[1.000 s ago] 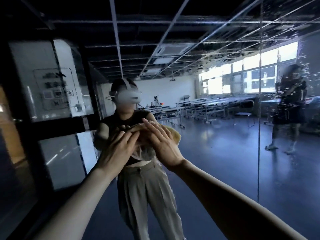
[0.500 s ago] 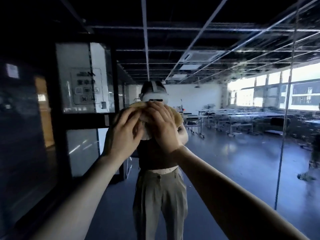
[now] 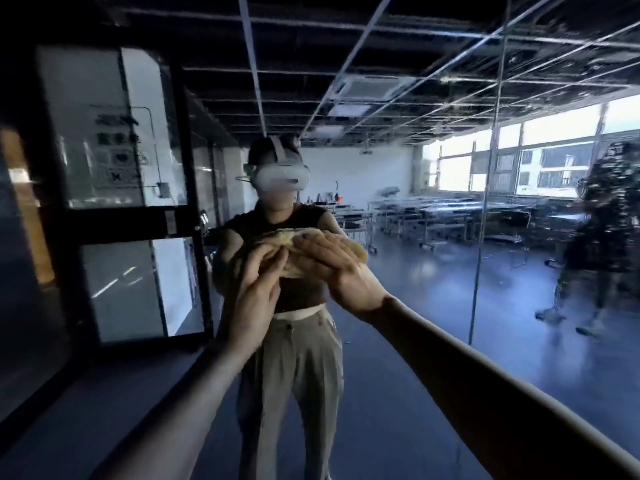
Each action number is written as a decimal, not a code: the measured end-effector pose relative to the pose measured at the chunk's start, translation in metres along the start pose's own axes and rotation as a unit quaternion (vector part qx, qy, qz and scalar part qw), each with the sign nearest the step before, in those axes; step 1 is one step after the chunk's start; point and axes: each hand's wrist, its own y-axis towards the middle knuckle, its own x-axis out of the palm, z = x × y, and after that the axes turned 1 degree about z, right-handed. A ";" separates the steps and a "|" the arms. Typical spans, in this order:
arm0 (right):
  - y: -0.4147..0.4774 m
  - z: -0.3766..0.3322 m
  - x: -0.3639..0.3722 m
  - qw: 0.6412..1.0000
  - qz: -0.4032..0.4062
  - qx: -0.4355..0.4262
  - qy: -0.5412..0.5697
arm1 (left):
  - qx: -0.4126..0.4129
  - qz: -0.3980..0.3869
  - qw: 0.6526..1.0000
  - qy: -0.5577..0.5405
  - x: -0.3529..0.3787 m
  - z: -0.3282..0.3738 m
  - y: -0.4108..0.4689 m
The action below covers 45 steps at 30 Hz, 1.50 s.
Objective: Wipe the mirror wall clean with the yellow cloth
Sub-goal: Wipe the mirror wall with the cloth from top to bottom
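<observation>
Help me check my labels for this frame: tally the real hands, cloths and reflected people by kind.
Hands: 2 (left hand, right hand)
Cloths: 1 (yellow cloth)
Reflected people: 2 (person in headset, person at far right)
Total: 5

1. Left arm (image 3: pixel 166 420): bare forearm, stretched forward, rising from the lower left to the wrist.
2. Left hand (image 3: pixel 254 296): back toward the camera, fingers (image 3: pixel 273 261) straight and close together, tips pressing on the cloth (image 3: pixel 284 237).
3. Right arm (image 3: pixel 485 393): bare forearm, stretched from the lower right, angled up and inward.
4. Right hand (image 3: pixel 341 271): back toward the camera, fingers laid flat across the cloth, pointing left, tips near those of the other hand.
</observation>
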 end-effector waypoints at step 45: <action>-0.161 0.093 -0.127 0.930 -0.075 0.295 -0.204 | 0.349 -0.077 0.923 0.145 0.166 0.146 0.055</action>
